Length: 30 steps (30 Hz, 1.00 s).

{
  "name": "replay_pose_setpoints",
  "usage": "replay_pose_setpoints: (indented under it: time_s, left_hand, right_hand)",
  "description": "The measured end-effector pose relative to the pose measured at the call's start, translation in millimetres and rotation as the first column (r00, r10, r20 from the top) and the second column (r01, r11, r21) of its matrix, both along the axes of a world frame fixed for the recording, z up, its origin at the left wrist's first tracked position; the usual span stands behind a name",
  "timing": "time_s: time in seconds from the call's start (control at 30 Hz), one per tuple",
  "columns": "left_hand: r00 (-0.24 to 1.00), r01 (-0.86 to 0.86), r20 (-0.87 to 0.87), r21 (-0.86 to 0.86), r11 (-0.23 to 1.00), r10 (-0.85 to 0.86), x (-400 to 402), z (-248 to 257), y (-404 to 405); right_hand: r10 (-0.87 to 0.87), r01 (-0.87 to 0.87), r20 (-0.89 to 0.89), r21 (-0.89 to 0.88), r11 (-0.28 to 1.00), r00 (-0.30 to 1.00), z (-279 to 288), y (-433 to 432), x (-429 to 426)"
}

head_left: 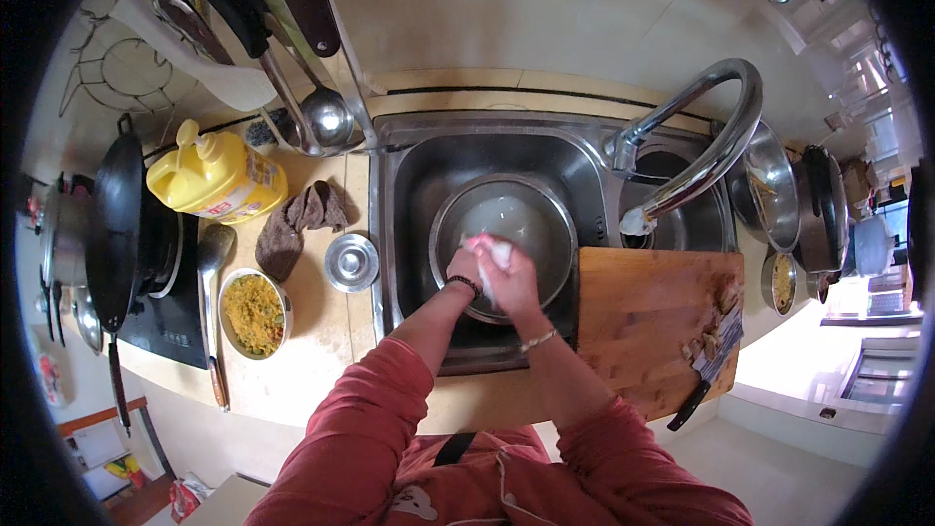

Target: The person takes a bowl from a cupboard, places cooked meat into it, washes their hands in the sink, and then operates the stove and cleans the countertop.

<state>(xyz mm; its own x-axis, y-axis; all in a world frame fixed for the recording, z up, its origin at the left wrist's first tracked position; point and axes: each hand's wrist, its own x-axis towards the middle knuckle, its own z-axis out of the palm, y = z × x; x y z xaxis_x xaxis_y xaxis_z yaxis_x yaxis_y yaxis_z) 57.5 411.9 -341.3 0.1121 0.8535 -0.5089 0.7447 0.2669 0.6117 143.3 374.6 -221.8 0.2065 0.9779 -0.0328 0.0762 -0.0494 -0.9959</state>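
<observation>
Over a metal basin (442,226) in the left bowl of a steel sink (409,161), my two hands are pressed together around a wet white cloth (499,252). My left hand (464,270), with a dark beaded bracelet at its wrist, grips the cloth from the left. My right hand (513,281) closes on it from the right; a light bracelet circles that wrist. Whitish water (504,212) lies in the basin. The chrome faucet (701,168) arches over the smaller right bowl, and the metal strainer lid (351,263) rests left of the sink.
A wooden cutting board (628,321) overlaps the sink's right side, with a knife (705,380) and food pieces on it. On the left stand a bowl of yellow food (253,314), a brown cloth (299,226), a yellow jug (219,175) and a wok (113,234). Utensils hang above.
</observation>
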Motion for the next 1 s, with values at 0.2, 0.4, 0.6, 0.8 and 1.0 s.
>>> replay_pose_setpoints:
  time_s: [0.2, 0.4, 0.6, 0.8, 1.0]
  left_hand:
    - [0.85, 0.477, -0.281, 0.049, 0.878, -0.446, 3.5, -11.1, -10.7]
    - [0.915, 0.392, -0.202, 0.64, 0.661, -0.348, 4.7, -20.2, -30.2]
    - [0.61, 0.779, -0.527, 0.258, 0.572, -0.593, 1.3, 66.8, -32.3]
    - [0.88, -0.38, 0.306, -0.006, 0.925, 0.363, 4.7, -50.7, 3.7]
    - [-0.383, 0.081, 0.59, -0.745, 0.662, 0.711, -5.6, -69.2, 2.8]
  right_hand:
    - [0.116, -0.247, 0.541, 0.176, 0.953, 0.833, -4.1, -9.2, 2.8]
    - [0.427, -0.309, 0.484, -0.308, 0.9, 0.764, -27.3, 38.4, 0.7]
    - [-0.053, 0.131, 0.899, -0.006, 0.991, 0.435, -92.9, 73.8, 32.6]
    - [0.038, 0.069, 0.294, -0.346, 0.936, 0.955, -143.2, 24.9, 22.8]
    - [0.107, -0.115, 0.092, 0.093, 0.989, 0.99, -28.9, -0.4, -25.0]
